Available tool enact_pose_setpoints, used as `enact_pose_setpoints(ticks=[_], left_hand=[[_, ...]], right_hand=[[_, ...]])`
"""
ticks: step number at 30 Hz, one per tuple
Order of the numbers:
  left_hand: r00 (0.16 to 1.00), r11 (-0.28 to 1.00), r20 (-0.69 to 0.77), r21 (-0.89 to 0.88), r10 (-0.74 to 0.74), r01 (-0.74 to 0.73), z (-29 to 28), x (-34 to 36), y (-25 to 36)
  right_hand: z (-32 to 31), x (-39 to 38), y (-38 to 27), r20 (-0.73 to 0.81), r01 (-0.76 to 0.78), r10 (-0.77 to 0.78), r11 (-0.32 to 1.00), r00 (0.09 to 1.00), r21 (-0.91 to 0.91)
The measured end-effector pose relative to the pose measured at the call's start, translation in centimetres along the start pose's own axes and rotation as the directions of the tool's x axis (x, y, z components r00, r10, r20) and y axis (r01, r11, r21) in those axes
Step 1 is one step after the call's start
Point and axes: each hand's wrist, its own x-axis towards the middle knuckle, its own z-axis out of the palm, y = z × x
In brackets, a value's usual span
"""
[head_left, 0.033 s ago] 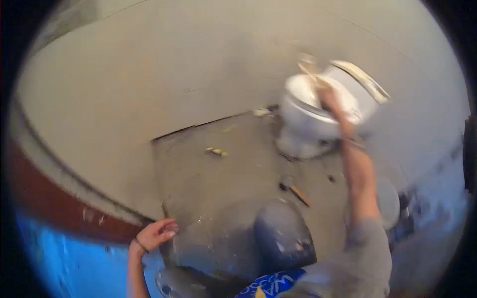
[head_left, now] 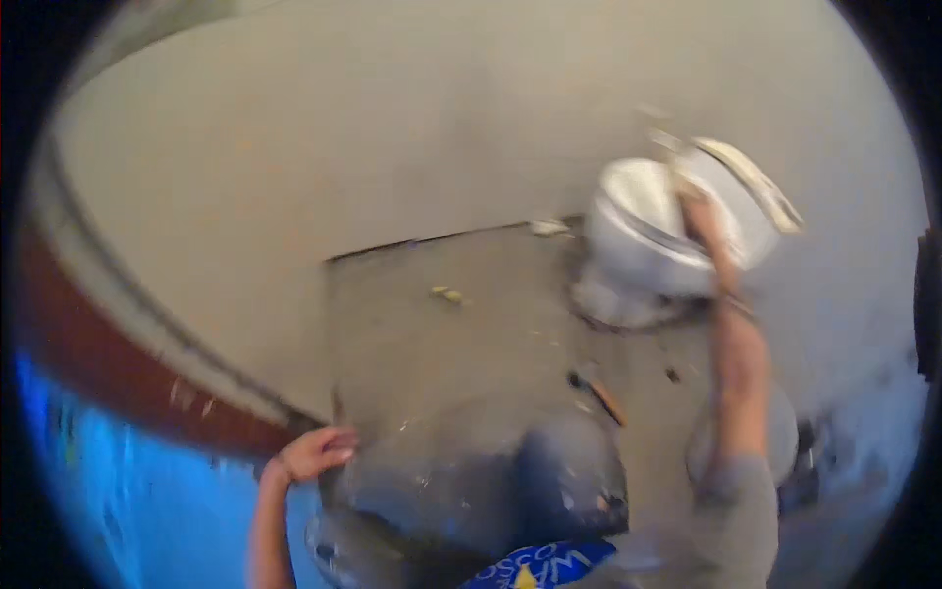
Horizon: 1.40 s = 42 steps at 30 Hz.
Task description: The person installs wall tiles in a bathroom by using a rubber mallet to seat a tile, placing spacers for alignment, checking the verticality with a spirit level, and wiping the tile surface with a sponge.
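At the upper right stands a white bucket (head_left: 638, 240) with white material inside its rim. My right hand (head_left: 702, 218) reaches over its opening, fingers wrapped round a pale, flat-ended tool (head_left: 667, 142). Motion blur hides the tool's exact kind; its far end points up and away from me. Behind the bucket, a pale curved piece with a cream edge (head_left: 751, 177) leans outward. At lower left my left hand (head_left: 322, 452) is beside the corner of a grey sheet (head_left: 392, 344). Its fingers are loosely bent, with nothing visible in them.
A small tool with an orange handle (head_left: 606, 402) lies on the floor before my knees. A yellowish scrap (head_left: 447, 294) and a white lump (head_left: 549, 228) lie farther off. A round pale container (head_left: 780, 432) sits beside my right forearm. A reddish-brown band (head_left: 147, 363) curves along the left.
The bucket, sheet and floor things sit farther right in the picture, as the view has turned left. My right hand keeps the tool over the bucket; my left hand stays near the sheet's corner.
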Motion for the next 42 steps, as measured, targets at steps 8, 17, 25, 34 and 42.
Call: enact_pose_setpoints(ticks=[8, 17, 25, 34, 42], left_hand=[[0.865, 0.618, 0.032, -0.686, -0.500, 0.383, 7.2, 4.0, -19.5], [0.832, 0.843, -0.301, -0.438, -0.466, 0.313, 6.6, 7.7, -13.7], [0.888, 0.928, -0.441, 0.262, -0.130, 0.266, -2.4, 17.7, -3.6], [0.940, 0.795, 0.026, 0.541, -0.341, 0.274, -3.1, 24.7, -16.8], [0.931, 0.497, 0.052, 0.856, -0.361, 0.145, -4.6, 25.7, -19.7]], right_hand=[[1.6, 12.1, 21.8, -0.289, -0.099, 0.153, 0.976, 0.945, 0.192], [3.8, 16.5, 29.6, -0.141, -0.067, 0.084, 0.990, 0.986, 0.124], [-4.5, 5.8, 35.2, -0.186, -0.218, 0.174, 0.942, 0.967, -0.255], [-10.2, -28.0, 44.8, 0.187, -0.342, 0.618, 0.632, 0.764, -0.695], [-0.2, -29.0, 44.3, 0.450, -0.289, 0.627, 0.734, 0.636, -0.615]])
